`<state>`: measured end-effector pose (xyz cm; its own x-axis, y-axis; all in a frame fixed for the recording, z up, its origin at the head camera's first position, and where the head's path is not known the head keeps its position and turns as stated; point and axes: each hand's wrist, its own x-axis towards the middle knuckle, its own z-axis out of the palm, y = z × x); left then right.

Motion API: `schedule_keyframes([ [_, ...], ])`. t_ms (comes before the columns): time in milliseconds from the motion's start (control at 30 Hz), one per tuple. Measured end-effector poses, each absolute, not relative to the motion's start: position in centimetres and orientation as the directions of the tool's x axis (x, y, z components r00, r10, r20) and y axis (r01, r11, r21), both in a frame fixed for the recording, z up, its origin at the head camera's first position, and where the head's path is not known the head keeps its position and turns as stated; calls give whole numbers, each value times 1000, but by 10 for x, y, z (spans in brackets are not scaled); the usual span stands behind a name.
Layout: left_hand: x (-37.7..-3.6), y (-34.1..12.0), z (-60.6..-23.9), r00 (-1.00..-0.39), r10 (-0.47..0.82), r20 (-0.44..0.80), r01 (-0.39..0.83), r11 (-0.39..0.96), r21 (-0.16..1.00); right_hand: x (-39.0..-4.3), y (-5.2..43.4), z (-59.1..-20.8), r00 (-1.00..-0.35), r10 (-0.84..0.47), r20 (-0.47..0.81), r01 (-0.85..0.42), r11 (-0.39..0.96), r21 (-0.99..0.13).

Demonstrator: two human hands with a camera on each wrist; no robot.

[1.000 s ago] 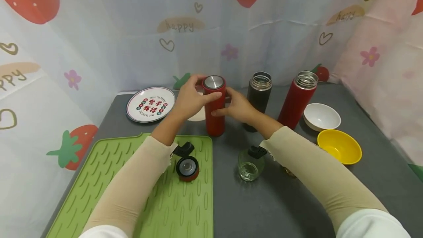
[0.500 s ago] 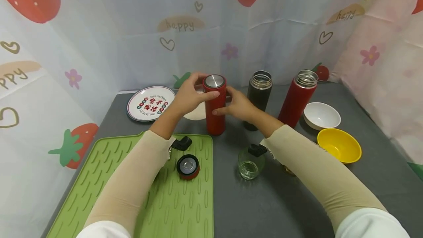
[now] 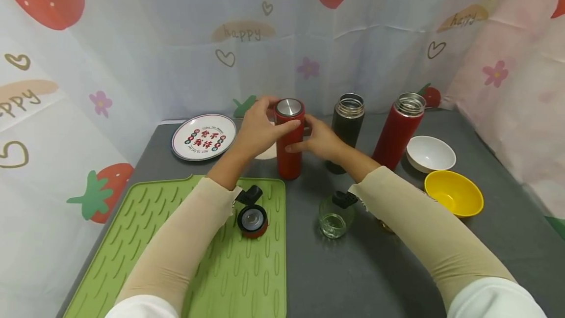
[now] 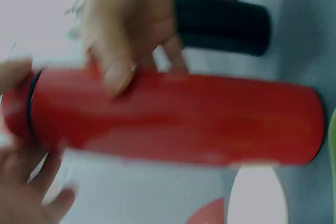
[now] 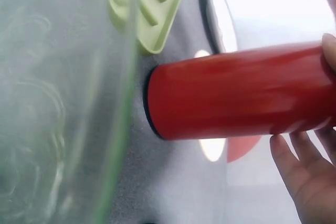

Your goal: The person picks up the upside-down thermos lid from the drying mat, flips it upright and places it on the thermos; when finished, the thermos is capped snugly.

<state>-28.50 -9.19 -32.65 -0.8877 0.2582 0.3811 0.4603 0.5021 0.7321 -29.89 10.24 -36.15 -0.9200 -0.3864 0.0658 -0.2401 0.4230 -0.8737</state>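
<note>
A tall red thermos flask (image 3: 289, 158) with a silver-topped lid stands upright at the back of the table, its base beside the mat's far corner. My left hand (image 3: 259, 130) grips it around the lid, thumb lying across the front. Lower down, my right hand (image 3: 323, 140) holds the flask's body from the right. In the left wrist view a dark ring marks the joint between lid and red body (image 4: 184, 119). The right wrist view shows the flask's lower part (image 5: 226, 98) and fingers (image 5: 302, 174) behind it.
To the right stand an open black flask (image 3: 346, 129) and an open red flask (image 3: 397, 134), then white (image 3: 430, 153) and yellow (image 3: 454, 194) bowls. A drinking glass (image 3: 334, 222) stands under my right wrist. A lid (image 3: 253, 221) lies on the green mat (image 3: 238, 278); a plate (image 3: 204, 136) is behind.
My left hand has shifted slightly at the lid, its thumb reaching a little further right than half a second ago. The right hand keeps its hold, and the flask stays upright in place.
</note>
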Motion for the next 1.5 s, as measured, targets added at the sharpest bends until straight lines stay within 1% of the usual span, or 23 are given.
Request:
schedule_keyframes([
  [100, -295, -107, -326, -872, 395, 291, 443, 377, 814, -300, 101, -362, -920, -386, 61, -239, 434, -869],
  [200, -298, -121, -332, -844, 482, 236, 419, 316, 851, -302, 101, -365, -924, -378, 53, -233, 449, -863],
  [233, -297, -126, -335, -840, 493, 228, 423, 331, 843, -302, 101, -365, -926, -373, 51, -229, 450, -863],
  [300, -288, -140, -340, -844, 494, 210, 441, 415, 796, -301, 100, -366, -929, -367, 44, -219, 450, -866],
  [433, -258, -185, -345, -863, 483, 151, 459, 621, 636, -297, 99, -365, -930, -365, 44, -217, 449, -867],
  [500, -239, -213, -347, -876, 473, 94, 434, 690, 579, -295, 99, -362, -932, -360, 47, -219, 454, -864],
  [667, -191, -273, -374, -905, 421, -64, 334, 796, 505, -293, 101, -361, -938, -344, 50, -217, 468, -857],
  [733, -174, -286, -391, -904, 412, -117, 312, 820, 479, -293, 101, -361, -936, -348, 49, -218, 465, -858],
  [800, -159, -291, -405, -902, 409, -137, 303, 827, 473, -292, 100, -361, -934, -354, 50, -220, 459, -861],
  [867, -151, -292, -414, -904, 409, -126, 308, 826, 472, -291, 100, -361, -933, -357, 53, -223, 456, -862],
  [1000, -148, -283, -416, -909, 416, -32, 354, 809, 468, -279, 108, -355, -939, -334, 76, -232, 459, -857],
  [1100, -158, -261, -400, -887, 456, 75, 444, 796, 411, -260, 123, -346, -952, -280, 123, -248, 469, -848],
  [1167, -165, -239, -386, -854, 494, 163, 518, 778, 355, -245, 131, -341, -954, -262, 147, -262, 485, -834],
  [1267, -177, -196, -368, -763, 566, 312, 642, 720, 263, -226, 135, -339, -946, -293, 138, -273, 492, -827],
  [1333, -185, -165, -360, -683, 610, 402, 717, 665, 209, -218, 135, -341, -934, -340, 111, -280, 502, -819],
  [1433, -194, -121, -354, -568, 642, 515, 795, 589, 143, -209, 135, -346, -922, -380, 67, -271, 514, -814],
  [1500, -198, -98, -352, -504, 645, 575, 827, 553, 104, -206, 138, -349, -920, -387, 62, -268, 505, -821],
])
